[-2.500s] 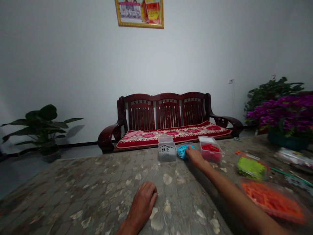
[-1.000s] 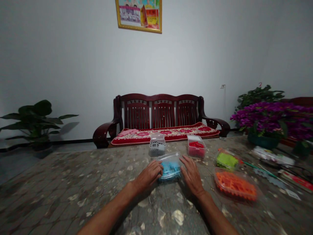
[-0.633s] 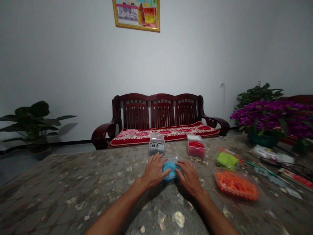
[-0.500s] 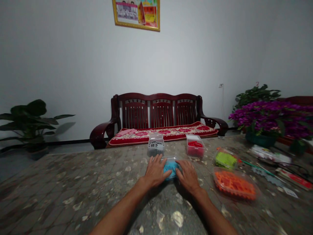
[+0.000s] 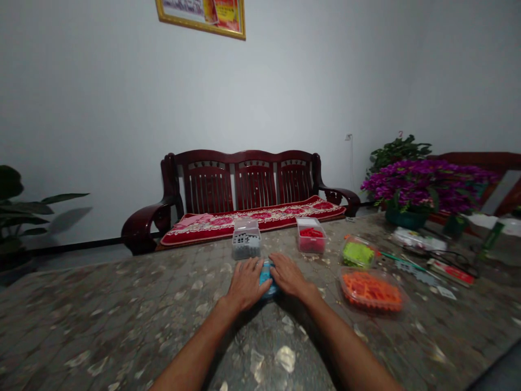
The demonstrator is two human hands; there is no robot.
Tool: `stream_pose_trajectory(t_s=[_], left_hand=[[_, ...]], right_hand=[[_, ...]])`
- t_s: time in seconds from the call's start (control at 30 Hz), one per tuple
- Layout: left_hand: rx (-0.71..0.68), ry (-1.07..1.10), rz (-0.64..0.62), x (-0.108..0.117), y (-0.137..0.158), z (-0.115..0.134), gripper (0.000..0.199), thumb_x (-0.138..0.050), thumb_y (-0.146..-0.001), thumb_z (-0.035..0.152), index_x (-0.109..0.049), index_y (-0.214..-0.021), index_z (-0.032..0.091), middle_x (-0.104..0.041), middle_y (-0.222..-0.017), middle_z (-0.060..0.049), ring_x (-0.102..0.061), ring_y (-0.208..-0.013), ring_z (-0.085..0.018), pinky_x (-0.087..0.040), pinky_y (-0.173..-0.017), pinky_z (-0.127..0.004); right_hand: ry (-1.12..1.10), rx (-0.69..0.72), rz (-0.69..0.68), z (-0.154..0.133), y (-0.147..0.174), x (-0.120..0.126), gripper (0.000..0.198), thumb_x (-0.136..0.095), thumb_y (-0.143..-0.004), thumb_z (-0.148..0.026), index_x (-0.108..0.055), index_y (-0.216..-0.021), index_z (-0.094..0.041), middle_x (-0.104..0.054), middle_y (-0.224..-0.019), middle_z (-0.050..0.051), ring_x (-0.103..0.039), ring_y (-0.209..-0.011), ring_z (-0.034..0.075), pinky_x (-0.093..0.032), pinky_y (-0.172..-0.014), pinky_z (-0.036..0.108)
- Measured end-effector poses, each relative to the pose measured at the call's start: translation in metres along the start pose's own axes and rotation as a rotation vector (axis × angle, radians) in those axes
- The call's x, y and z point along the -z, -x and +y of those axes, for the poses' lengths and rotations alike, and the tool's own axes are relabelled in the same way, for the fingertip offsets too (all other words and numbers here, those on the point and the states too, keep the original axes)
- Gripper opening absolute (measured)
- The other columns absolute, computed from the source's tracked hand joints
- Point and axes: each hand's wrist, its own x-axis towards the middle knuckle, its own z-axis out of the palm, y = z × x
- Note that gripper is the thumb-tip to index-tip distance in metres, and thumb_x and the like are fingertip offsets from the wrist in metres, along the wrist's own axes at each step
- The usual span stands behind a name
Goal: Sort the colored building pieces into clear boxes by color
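A small clear plastic container of blue pieces sits on the table between my two hands, which cover much of it. My left hand holds its left side, fingers reaching forward and thumb across the near part. On the right side, my right hand grips it with fingers bent over the far rim and top. The undersides of both hands are hidden. Just beyond stands an open clear box of grey pieces. Further right is an open box of red pieces.
To the right lie a container of orange pieces and one of green pieces. Beyond them are a green stick, a red and white box and a pot of purple flowers. A wooden bench stands behind the table.
The view has swung right, so everything sits further left. My right hand has moved inward and further over the container of blue pieces; less of the blue shows.
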Motion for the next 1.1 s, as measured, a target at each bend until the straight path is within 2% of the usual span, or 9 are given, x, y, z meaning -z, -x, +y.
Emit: stream_pose_trajectory(t_s=[0.1, 0.33, 0.43, 0.6, 0.7, 0.9, 1.1], left_hand=[[0.008, 0.007, 0.002, -0.002, 0.001, -0.001, 0.053, -0.053, -0.094, 0.043, -0.055, -0.139, 0.016, -0.056, -0.145, -0.020, -0.049, -0.136, -0.037, -0.033, -0.114, -0.058], [0.006, 0.021, 0.078, -0.011, 0.002, -0.004, 0.049, -0.056, -0.091, 0.040, -0.057, -0.136, 0.019, -0.060, -0.141, -0.015, -0.052, -0.132, -0.033, -0.035, -0.114, -0.050], [0.019, 0.016, 0.089, -0.012, 0.004, -0.003, 0.049, -0.056, -0.091, 0.040, -0.056, -0.136, 0.019, -0.059, -0.142, -0.015, -0.051, -0.133, -0.032, -0.034, -0.114, -0.052], [0.043, 0.033, 0.008, -0.003, 0.004, 0.002, 0.053, -0.053, -0.093, 0.042, -0.054, -0.139, 0.016, -0.056, -0.145, -0.017, -0.049, -0.136, -0.034, -0.032, -0.116, -0.053], [0.066, 0.030, -0.055, 0.004, 0.002, 0.005, 0.055, -0.051, -0.094, 0.041, -0.052, -0.142, 0.015, -0.052, -0.149, -0.017, -0.046, -0.139, -0.033, -0.030, -0.118, -0.052], [0.055, 0.028, -0.135, 0.009, -0.001, -0.001, 0.057, -0.051, -0.095, 0.043, -0.049, -0.145, 0.016, -0.047, -0.155, -0.016, -0.041, -0.145, -0.032, -0.030, -0.119, -0.052], [0.085, 0.012, -0.130, 0.011, -0.001, -0.003, 0.052, -0.041, -0.101, 0.040, -0.047, -0.145, 0.014, -0.048, -0.153, -0.017, -0.044, -0.144, -0.030, -0.031, -0.119, -0.048]], right_hand=[[0.022, -0.004, -0.009, -0.003, -0.001, -0.002, 0.041, -0.037, -0.100, -0.029, -0.059, -0.131, -0.014, -0.061, -0.138, 0.015, -0.051, -0.132, 0.024, -0.034, -0.115, 0.039], [0.004, -0.006, -0.009, -0.005, -0.001, 0.001, 0.037, -0.038, -0.101, -0.027, -0.062, -0.126, -0.014, -0.064, -0.132, 0.014, -0.055, -0.126, 0.023, -0.036, -0.112, 0.036], [-0.004, -0.024, 0.010, -0.004, 0.000, -0.003, 0.036, -0.039, -0.101, -0.028, -0.061, -0.127, -0.016, -0.064, -0.133, 0.013, -0.055, -0.125, 0.023, -0.037, -0.111, 0.036], [-0.066, -0.068, 0.021, -0.002, 0.000, -0.006, 0.038, -0.040, -0.099, -0.028, -0.060, -0.130, -0.016, -0.063, -0.135, 0.012, -0.055, -0.126, 0.022, -0.037, -0.111, 0.035], [-0.055, -0.087, -0.021, -0.003, -0.002, -0.003, 0.039, -0.040, -0.100, -0.028, -0.059, -0.131, -0.014, -0.062, -0.136, 0.013, -0.054, -0.127, 0.022, -0.037, -0.111, 0.036], [-0.005, -0.049, -0.087, -0.005, -0.006, 0.006, 0.036, -0.042, -0.100, -0.027, -0.060, -0.129, -0.015, -0.063, -0.136, 0.013, -0.054, -0.128, 0.022, -0.037, -0.111, 0.034], [0.030, -0.065, -0.085, -0.009, -0.007, 0.006, 0.036, -0.041, -0.101, -0.028, -0.061, -0.126, -0.012, -0.064, -0.133, 0.015, -0.055, -0.127, 0.024, -0.038, -0.110, 0.035]])
